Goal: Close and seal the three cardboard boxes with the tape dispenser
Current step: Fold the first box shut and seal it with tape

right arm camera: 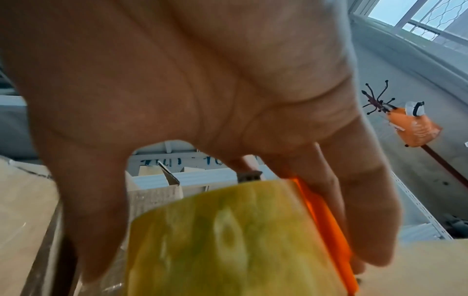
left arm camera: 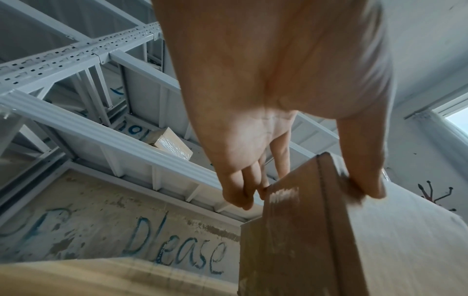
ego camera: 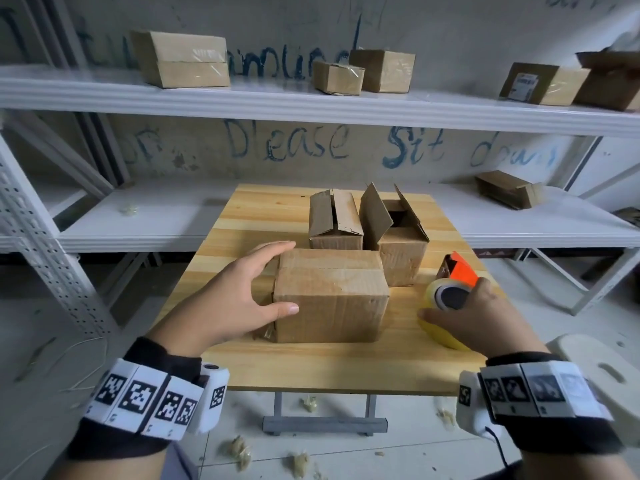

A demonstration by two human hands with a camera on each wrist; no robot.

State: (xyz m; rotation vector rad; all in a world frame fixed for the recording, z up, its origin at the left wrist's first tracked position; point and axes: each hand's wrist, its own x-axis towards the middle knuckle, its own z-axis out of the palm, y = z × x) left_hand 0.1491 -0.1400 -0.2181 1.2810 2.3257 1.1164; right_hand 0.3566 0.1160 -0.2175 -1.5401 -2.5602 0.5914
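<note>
A: What is sitting nearest, between the hands?

B: A closed brown cardboard box (ego camera: 330,294), flaps folded flat with a seam running across its top. It is resting on the pale wooden table (ego camera: 311,365).

A: And the left hand (ego camera: 239,299)?

B: It is spreading over that box's left end, fingers straight, thumb lying against the front face and fingertips (left arm camera: 238,197) reaching the far top corner. Nothing is being clamped; it is just touching the cardboard.

A: The right hand (ego camera: 464,317)?

B: It is curling round an orange tape dispenser with a yellowish roll of clear tape (ego camera: 450,292), thumb on the near side, fingers over the orange frame. The dispenser is sitting just right of the closed box, low at the table.

A: Farther out?

B: Beyond the left hand's fingertips, a small brown box with flaps half raised (ego camera: 334,221) is standing; beside it, ahead of the right hand, a second brown box with flaps standing open (ego camera: 394,233).
</note>
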